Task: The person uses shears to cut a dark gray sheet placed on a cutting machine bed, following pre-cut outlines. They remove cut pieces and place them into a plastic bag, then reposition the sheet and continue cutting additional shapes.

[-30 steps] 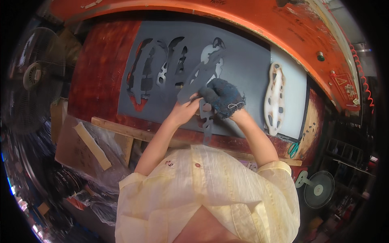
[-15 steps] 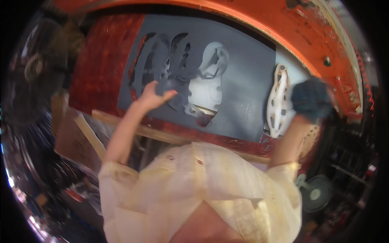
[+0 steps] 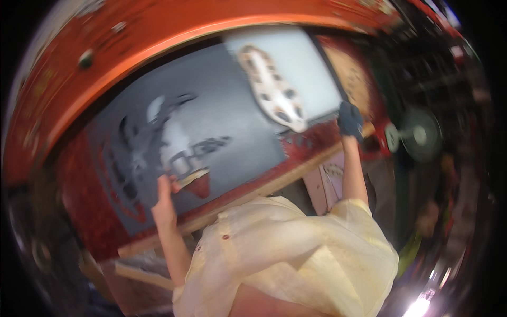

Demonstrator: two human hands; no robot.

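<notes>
A dark grey sheet with several curved cut-outs lies on the red-brown table. My bare left hand is at the sheet's near side, beside a cut-out; motion smears its fingers, so I cannot see whether they hold anything. My right hand, in a dark glove, looks closed at the near right corner of a pale sheet. What sits inside the glove is hidden. Between the hands, a long white part with several holes lies on the pale sheet, its near end beside the table edge.
A large orange panel curves along the far side of the table. A wooden strip runs along the near edge. To the right stands a round fan. Cardboard is below the table at the left.
The view has turned, so the table now slants. My left hand has shifted toward the sheet's near edge. My right hand has moved away from the white part to the pale sheet's near corner.
</notes>
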